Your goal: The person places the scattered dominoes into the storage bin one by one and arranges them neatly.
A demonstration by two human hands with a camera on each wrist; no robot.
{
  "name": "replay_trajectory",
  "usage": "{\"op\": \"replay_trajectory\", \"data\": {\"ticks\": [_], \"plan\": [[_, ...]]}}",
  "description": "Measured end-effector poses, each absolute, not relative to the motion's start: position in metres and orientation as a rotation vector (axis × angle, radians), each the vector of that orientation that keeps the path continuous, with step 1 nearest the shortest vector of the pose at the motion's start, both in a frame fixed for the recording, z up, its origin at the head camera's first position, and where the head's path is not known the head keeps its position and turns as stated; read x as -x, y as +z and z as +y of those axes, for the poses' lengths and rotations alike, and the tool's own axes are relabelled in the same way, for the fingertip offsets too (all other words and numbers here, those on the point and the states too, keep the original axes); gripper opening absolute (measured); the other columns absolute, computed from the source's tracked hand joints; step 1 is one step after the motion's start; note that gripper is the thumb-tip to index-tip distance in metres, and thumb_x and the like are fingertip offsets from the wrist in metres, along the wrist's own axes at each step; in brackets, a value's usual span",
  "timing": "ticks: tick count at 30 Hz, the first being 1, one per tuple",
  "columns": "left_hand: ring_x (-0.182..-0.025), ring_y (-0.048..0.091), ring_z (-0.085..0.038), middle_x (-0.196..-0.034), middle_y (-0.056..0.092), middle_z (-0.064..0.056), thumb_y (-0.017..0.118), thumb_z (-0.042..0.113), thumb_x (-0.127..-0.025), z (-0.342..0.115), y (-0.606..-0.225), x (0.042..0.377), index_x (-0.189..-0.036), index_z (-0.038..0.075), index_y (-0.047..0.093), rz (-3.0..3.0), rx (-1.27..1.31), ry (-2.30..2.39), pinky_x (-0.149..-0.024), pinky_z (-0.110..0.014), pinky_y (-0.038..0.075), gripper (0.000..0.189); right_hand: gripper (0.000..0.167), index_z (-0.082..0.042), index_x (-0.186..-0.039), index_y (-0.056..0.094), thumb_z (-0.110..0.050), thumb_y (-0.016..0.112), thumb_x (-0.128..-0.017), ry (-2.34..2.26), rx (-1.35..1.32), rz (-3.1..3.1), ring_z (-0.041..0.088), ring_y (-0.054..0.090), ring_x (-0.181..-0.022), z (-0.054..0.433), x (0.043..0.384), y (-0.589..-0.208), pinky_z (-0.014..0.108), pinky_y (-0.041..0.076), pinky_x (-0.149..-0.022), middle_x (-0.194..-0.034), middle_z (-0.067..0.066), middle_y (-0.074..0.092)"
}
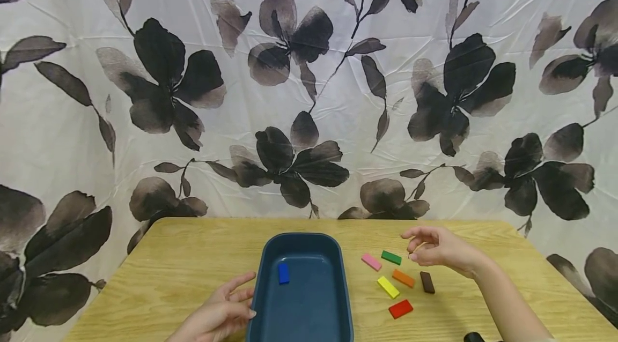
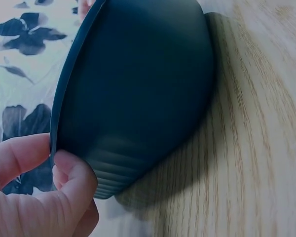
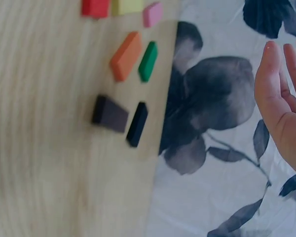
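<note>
My left hand [image 1: 224, 310] pinches the left rim of a dark blue tray [image 2: 138, 74] between thumb and finger. Inside the tray, toward its far left, lies one blue block [image 1: 283, 273]. My right hand [image 1: 441, 248] hovers over the table's right part with fingers loosely bent and nothing in them. Beneath and around it lie small flat blocks: green [image 1: 391, 257], pink [image 1: 371, 261], orange [image 1: 403, 278], yellow [image 1: 388, 287], red [image 1: 401, 309] and brown [image 1: 427, 282]. A black block [image 3: 137, 124] shows beside the brown one in the right wrist view; my hand mostly covers it in the head view.
The wooden table [image 1: 193, 256] ends at a hanging cloth [image 1: 357, 181] with dark flowers. A black object [image 1: 473, 336] is partly visible at the bottom edge, near the right forearm.
</note>
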State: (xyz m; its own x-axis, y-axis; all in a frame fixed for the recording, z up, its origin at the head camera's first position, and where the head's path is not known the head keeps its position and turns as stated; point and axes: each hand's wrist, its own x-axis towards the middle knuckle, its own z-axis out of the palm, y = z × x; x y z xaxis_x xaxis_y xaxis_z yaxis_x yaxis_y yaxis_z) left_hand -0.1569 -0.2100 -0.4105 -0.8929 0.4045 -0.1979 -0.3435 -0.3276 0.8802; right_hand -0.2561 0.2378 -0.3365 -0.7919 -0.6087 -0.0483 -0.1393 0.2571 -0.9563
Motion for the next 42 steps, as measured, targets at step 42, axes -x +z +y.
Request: {"op": "replay_trajectory", "data": {"ticks": [42], "plan": [[-0.098, 0.051, -0.017, -0.116, 0.048, -0.012, 0.052, -0.016, -0.08, -0.211, -0.406, 0.158, -0.145, -0.008, 0.013, 1.492, -0.051, 2.195, -0.078, -0.028, 0.048, 0.076, 0.066, 0.02, -0.126, 0.033, 0.0, 0.071, -0.076, -1.536, 0.398, 2.177, 0.014, 0.05, -0.079, 0.291, 0.262, -0.415, 0.025, 0.05, -0.069, -0.092, 0.008, 0.046]]}}
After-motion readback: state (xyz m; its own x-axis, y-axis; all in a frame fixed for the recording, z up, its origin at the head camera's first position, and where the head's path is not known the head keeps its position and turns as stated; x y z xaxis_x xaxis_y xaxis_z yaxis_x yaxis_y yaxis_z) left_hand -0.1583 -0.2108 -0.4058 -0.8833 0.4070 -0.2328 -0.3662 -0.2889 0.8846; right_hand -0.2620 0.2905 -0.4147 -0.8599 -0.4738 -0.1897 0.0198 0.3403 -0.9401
